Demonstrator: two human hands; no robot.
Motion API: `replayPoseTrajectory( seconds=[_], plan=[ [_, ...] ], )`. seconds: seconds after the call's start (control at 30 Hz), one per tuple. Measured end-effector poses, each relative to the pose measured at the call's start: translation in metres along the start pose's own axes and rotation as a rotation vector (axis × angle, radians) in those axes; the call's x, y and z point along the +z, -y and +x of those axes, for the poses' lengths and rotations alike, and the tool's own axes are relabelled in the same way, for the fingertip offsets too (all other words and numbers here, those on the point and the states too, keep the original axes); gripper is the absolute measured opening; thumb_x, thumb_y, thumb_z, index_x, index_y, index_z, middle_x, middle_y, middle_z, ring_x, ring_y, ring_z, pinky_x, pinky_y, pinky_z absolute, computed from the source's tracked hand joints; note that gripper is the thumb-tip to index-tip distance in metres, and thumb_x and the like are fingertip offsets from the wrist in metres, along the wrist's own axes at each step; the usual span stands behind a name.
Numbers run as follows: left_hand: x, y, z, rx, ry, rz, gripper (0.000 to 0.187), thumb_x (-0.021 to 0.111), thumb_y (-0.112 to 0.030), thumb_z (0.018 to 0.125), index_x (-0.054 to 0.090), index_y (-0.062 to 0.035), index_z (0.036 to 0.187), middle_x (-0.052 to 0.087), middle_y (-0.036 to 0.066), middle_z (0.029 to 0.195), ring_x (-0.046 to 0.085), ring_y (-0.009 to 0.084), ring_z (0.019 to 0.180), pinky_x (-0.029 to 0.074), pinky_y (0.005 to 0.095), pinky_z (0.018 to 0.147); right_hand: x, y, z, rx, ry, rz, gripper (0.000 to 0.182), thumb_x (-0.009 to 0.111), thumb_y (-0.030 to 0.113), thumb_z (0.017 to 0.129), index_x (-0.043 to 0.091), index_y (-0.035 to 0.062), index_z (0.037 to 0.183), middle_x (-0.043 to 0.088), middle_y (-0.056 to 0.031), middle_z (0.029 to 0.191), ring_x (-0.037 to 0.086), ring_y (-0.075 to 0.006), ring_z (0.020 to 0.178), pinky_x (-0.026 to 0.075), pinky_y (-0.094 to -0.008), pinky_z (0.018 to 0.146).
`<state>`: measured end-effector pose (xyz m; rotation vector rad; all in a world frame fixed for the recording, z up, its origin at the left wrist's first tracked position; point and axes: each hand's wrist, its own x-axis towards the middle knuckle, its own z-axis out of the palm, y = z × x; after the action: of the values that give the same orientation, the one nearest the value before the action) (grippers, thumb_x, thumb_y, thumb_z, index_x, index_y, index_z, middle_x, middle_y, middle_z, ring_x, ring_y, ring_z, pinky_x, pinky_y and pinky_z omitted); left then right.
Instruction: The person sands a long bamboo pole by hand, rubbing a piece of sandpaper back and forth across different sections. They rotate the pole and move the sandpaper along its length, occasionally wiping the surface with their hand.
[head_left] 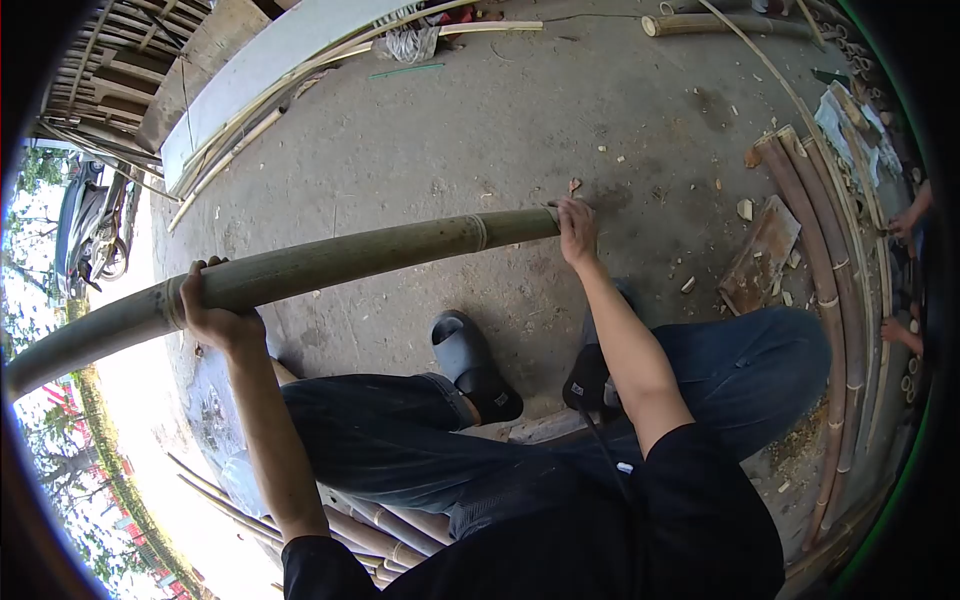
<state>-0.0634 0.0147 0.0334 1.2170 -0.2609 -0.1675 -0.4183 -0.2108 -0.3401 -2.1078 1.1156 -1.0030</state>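
A long, thick bamboo pole [360, 257] spans the head view from the left edge to the middle, raised in front of my knees. My left hand [222, 310] is wrapped round it close to a node, with the thumb on the near side and fingertips over the top. At the pole's right end, my right hand [575, 232] grips the cut end with its fingers closed over it. The pole's far left end runs out of view.
Several bamboo poles [830, 290] lie along the right, beside a wooden block [762, 255] and scattered chips. Another person's hand [900, 335] shows at the right edge. More poles [375, 530] lie by my left side. A motorbike [95, 230] stands outside, far left.
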Motion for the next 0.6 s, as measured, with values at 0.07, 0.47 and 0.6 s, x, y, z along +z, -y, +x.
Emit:
replayPoseTrajectory(
  seconds=[0.07, 0.47, 0.6],
  plan=[
    [0.003, 0.0, -0.001, 0.019, 0.005, -0.004, 0.039, 0.067, -0.022, 0.085, 0.061, 0.0039, 0.113, 0.065, 0.017, 0.099, 0.064, 0.0283, 0.097, 0.051, 0.0412, 0.091, -0.009, 0.009, -0.012, 0.047, -0.113, -0.033, 0.045, 0.036, 0.034, 0.104, 0.071, 0.0067, 0.11, 0.068, -0.0139, 0.114, 0.059, -0.0346, 0.113, 0.036, -0.0497, 0.108],
    [0.007, -0.006, -0.01, 0.017, 0.005, 0.007, 0.036, 0.069, -0.022, 0.084, 0.06, 0.0031, 0.108, 0.065, 0.015, 0.095, 0.063, 0.0255, 0.093, 0.053, 0.0393, 0.088, 0.005, -0.015, -0.031, 0.195, -0.256, -0.19, 0.051, 0.031, 0.045, 0.106, 0.062, 0.0113, 0.128, 0.059, -0.0123, 0.131, 0.051, -0.0366, 0.124, 0.031, -0.0544, 0.111],
    [0.009, -0.011, -0.02, -0.007, -0.013, 0.019, 0.034, 0.069, -0.021, 0.084, 0.062, 0.0009, 0.108, 0.065, 0.014, 0.098, 0.064, 0.026, 0.095, 0.053, 0.0407, 0.09, -0.019, 0.11, -0.002, -0.053, -0.054, 0.027, 0.049, 0.036, 0.047, 0.105, 0.065, 0.0138, 0.126, 0.063, -0.0091, 0.127, 0.055, -0.0316, 0.122, 0.032, -0.0521, 0.109]
  ],
)
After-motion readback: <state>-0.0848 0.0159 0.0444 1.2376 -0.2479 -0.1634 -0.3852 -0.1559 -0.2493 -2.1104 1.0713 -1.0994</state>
